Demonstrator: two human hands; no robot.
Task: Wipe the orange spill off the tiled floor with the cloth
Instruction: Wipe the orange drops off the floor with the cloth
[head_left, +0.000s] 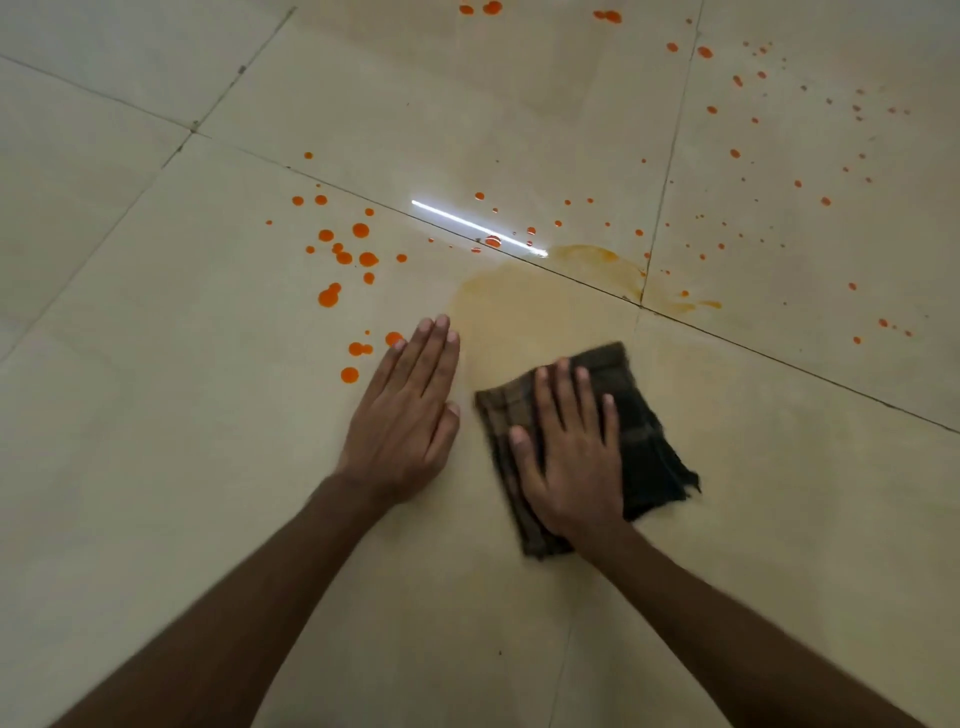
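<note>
A dark brown checked cloth (639, 415), folded, lies flat on the cream tiled floor (156, 312). My right hand (569, 457) presses on it palm down, fingers spread. My left hand (408, 410) rests flat on the bare tile just left of the cloth, holding nothing. Orange drops (328, 297) dot the floor left of and beyond my left hand. A pale orange smear (519, 306) spreads just beyond the cloth, and a streak (592, 255) runs along the grout line.
Small orange splashes (737, 154) scatter across the far right tile and a few larger ones (491, 8) sit at the top edge. A bright light reflection (478, 227) glints on the tile. Dark grout lines cross the floor.
</note>
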